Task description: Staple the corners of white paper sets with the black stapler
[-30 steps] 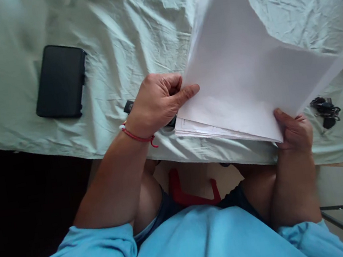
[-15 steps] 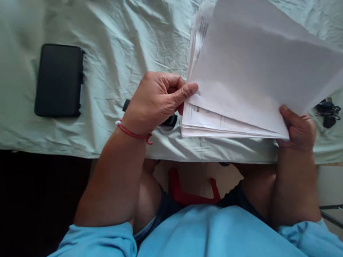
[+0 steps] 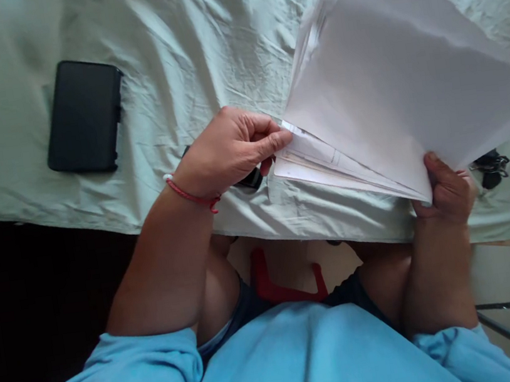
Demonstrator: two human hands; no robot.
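Both hands are on the stack of papers (image 3: 393,95), which I hold tilted above the near edge of the worktop (image 3: 197,47) under its pale green cloth. At three o'clock my right hand (image 3: 447,192) grips the stack's near right corner, thumb on top. At nine o'clock of the stack my left hand (image 3: 234,149) pinches the corner of a lower sheet between thumb and fingertips. A black case (image 3: 83,117) lies at ten o'clock, well apart; keys (image 3: 491,167) lie just beyond my right hand.
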